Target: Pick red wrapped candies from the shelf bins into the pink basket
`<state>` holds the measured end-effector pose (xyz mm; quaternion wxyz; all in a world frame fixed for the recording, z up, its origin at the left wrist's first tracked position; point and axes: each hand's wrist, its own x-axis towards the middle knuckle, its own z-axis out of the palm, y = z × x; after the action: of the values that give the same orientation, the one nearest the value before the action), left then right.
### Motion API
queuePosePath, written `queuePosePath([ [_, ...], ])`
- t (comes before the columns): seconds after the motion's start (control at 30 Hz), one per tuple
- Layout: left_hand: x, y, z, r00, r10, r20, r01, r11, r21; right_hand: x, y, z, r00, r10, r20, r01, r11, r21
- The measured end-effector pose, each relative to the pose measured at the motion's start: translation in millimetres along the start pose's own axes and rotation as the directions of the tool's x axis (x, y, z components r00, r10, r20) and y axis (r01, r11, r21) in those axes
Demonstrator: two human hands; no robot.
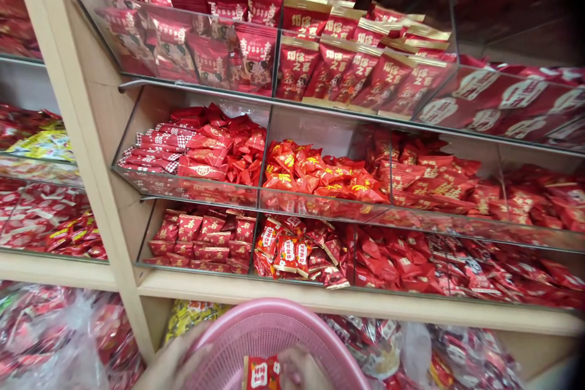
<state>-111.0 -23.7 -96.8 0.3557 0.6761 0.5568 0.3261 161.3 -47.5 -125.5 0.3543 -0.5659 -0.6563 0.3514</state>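
Right hand (302,369) with a red packet (261,373) at its fingers, inside a pink basket (256,324).

The right hand, blurred and cut by the lower edge of view, closes on the packet's right side; the packet sits over the basket's interior, its white label showing. To the left of that grip, the left hand (170,361) clasps the basket's left rim, its fingers also blurred. Just beyond both hands runs a wooden ledge (315,296), and above it, past the held packet, lie similar white-labelled packets (289,251). Yellow packets (188,315) show just behind the left hand.
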Motion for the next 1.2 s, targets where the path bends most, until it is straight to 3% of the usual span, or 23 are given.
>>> queuePosePath([
  [0.07,4,-6,-3.7,0.994,-0.052,0.098,0.060,0.995,-0.075,5,-37,-28,0.996,-0.061,0.064,0.060,0.998,0.021],
  [0.17,6,-4,-0.5,0.970,-0.062,0.235,0.091,0.989,-0.118,22,-89,-75,0.975,-0.208,-0.082,0.207,0.978,-0.020],
  [0.23,7,1,4.8,0.954,-0.053,0.296,0.083,0.993,-0.090,37,-111,-101,0.923,-0.349,-0.163,0.313,0.926,-0.209],
  [0.33,6,8,10.3,0.953,-0.044,0.301,0.073,0.993,-0.088,64,-123,-123,0.862,-0.494,-0.112,0.400,0.800,-0.447],
  [0.53,6,13,9.7,0.946,-0.064,0.316,0.129,0.973,-0.190,105,-131,-118,0.886,-0.464,0.000,0.369,0.705,-0.605],
  [0.7,5,14,7.0,0.949,-0.004,0.316,0.093,0.959,-0.268,113,-132,-112,0.907,-0.417,0.068,0.367,0.700,-0.613],
  [0.9,4,20,0.2,0.961,-0.053,0.272,0.121,0.964,-0.238,113,-124,-108,0.930,-0.367,0.029,0.319,0.763,-0.563],
  [1.03,4,32,-2.9,0.940,0.044,0.339,0.067,0.949,-0.308,111,-121,-107,0.950,-0.311,-0.006,0.267,0.825,-0.498],
  [1.2,5,37,-3.5,0.941,0.071,0.331,0.025,0.961,-0.275,99,-130,-112,0.961,-0.260,-0.091,0.228,0.937,-0.266],
])
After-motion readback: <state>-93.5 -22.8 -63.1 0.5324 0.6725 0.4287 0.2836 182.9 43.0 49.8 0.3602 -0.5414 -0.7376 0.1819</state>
